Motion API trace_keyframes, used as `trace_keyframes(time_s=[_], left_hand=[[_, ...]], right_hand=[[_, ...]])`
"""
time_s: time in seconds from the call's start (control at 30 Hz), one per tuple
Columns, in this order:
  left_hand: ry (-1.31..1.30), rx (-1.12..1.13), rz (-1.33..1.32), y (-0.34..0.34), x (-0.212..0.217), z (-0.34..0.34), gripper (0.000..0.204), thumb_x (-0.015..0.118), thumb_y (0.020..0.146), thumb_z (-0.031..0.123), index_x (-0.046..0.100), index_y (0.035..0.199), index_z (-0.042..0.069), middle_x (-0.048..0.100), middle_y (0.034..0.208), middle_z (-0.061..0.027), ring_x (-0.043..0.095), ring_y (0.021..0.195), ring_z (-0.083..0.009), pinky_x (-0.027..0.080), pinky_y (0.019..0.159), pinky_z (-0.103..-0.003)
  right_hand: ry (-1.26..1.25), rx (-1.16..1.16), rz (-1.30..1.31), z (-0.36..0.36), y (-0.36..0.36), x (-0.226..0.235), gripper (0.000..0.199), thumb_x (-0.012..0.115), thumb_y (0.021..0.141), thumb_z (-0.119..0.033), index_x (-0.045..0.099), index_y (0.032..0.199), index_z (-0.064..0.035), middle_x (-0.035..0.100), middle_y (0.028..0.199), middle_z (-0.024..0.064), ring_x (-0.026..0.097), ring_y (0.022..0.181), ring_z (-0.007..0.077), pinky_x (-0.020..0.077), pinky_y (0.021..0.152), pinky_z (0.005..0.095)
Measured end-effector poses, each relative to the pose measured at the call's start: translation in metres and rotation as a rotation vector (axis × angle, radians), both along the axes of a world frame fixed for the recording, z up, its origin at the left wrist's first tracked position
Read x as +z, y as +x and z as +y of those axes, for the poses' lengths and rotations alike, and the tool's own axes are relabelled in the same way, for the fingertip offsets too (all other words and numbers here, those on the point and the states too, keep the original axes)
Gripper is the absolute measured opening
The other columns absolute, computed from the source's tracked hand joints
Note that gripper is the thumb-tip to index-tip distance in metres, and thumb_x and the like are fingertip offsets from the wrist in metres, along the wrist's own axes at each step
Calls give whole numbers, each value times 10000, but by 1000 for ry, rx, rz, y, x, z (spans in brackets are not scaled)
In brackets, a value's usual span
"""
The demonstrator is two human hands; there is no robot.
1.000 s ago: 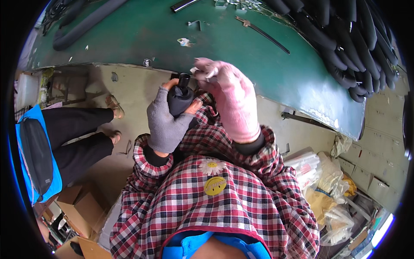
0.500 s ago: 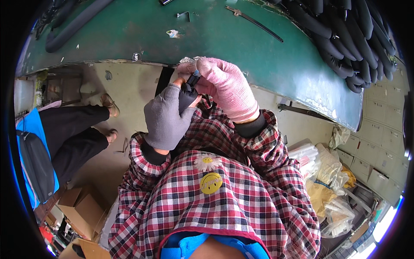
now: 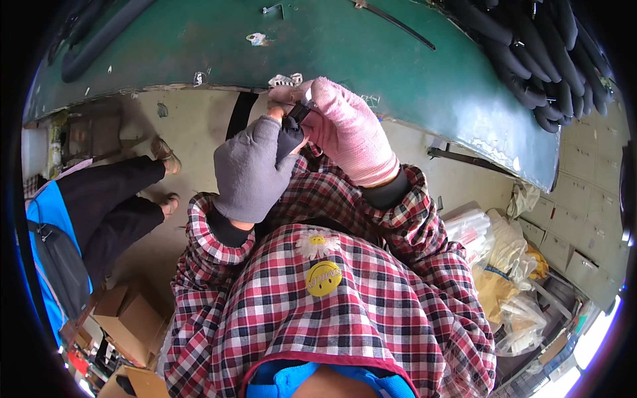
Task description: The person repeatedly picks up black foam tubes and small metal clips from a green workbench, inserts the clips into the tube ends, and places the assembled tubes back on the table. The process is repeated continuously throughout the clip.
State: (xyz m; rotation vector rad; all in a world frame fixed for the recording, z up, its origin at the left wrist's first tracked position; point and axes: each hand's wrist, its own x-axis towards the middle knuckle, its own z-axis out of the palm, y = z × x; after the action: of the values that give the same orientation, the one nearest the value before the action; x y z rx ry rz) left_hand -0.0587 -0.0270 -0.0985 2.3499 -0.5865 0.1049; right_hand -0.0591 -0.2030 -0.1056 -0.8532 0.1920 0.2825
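Note:
My left hand [image 3: 252, 169], in a grey glove with bare fingertips, closes around a small black piece [image 3: 300, 113]. The kind of piece cannot be made out, as the fingers cover most of it. My right hand [image 3: 348, 132], in a pink knit glove, pinches at the upper end of that piece. A tiny pale bit shows between its thumb and fingers; what it grips is mostly hidden. Both hands meet at the near edge of the green worktable [image 3: 199, 40], in front of my checked apron.
Black foam-covered tubes [image 3: 531, 60] are heaped on the table's right. Another dark tube [image 3: 106, 40] lies at the left. A hex key [image 3: 273, 9] and a thin dark metal bar [image 3: 398, 26] lie farther back. Someone's legs [image 3: 106, 199], cardboard boxes [image 3: 129, 318] and plastic bags [image 3: 507, 265] flank me.
The view has shifted slightly, so the table things sit higher in the picture. My hands have moved up a little, still together around the black piece.

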Motion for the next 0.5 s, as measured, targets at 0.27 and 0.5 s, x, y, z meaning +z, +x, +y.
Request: trace_keyframes(time_s=[0.27,0.5], left_hand=[[23,24,-40,9,4,-12,521,797,792,226,604,1242,47,707,963,-131,705,810,-328,543,666,-421],[47,39,-34,9,3,-13,524,801,788,219,600,1240,46,712,989,-136,711,834,-333,555,683,-419]], right_hand=[[-343,-96,-80,1,6,12,510,627,989,-489,626,1140,-2,677,1232,178,669,1094,226,554,927,347],[-424,-134,-136,-2,11,19,384,686,969,-387,671,1060,-15,672,1002,38,596,870,82,502,763,237]])
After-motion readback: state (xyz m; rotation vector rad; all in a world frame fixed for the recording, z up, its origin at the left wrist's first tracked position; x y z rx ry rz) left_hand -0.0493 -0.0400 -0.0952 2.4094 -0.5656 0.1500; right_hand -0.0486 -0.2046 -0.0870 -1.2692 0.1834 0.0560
